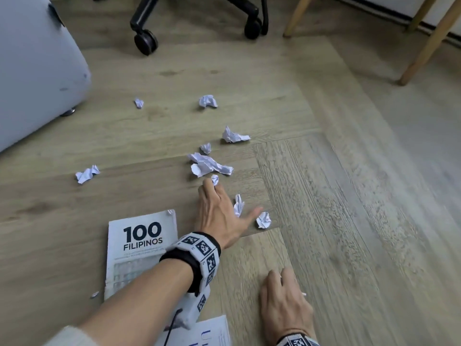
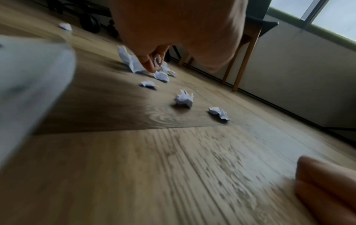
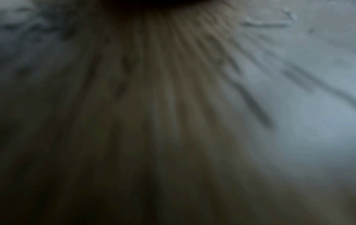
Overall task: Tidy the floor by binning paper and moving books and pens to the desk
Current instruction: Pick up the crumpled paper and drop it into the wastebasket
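Several crumpled white paper balls lie scattered on the wooden floor (image 1: 349, 196), the largest (image 1: 209, 166) just beyond my left hand (image 1: 214, 186). That hand reaches forward, thumb spread, and its fingers pinch a small paper ball (image 1: 214, 179), also seen at the fingertips (image 2: 150, 65) as a paper ball (image 2: 158, 59). Two more balls (image 1: 238, 204) (image 1: 264, 219) sit beside the thumb. The book "100 Filipinos" (image 1: 142, 245) lies under my left forearm. My right hand (image 1: 284, 278) rests curled on the floor, a white paper scrap (image 1: 303, 293) poking from it. The right wrist view is a dark blur.
A second white book (image 1: 212, 330) lies at the bottom edge. A pale rounded unit (image 1: 37, 71) stands at the left. Black office chair casters (image 1: 146, 42) and wooden furniture legs (image 1: 424, 46) stand at the back. Bare floor stretches to the right.
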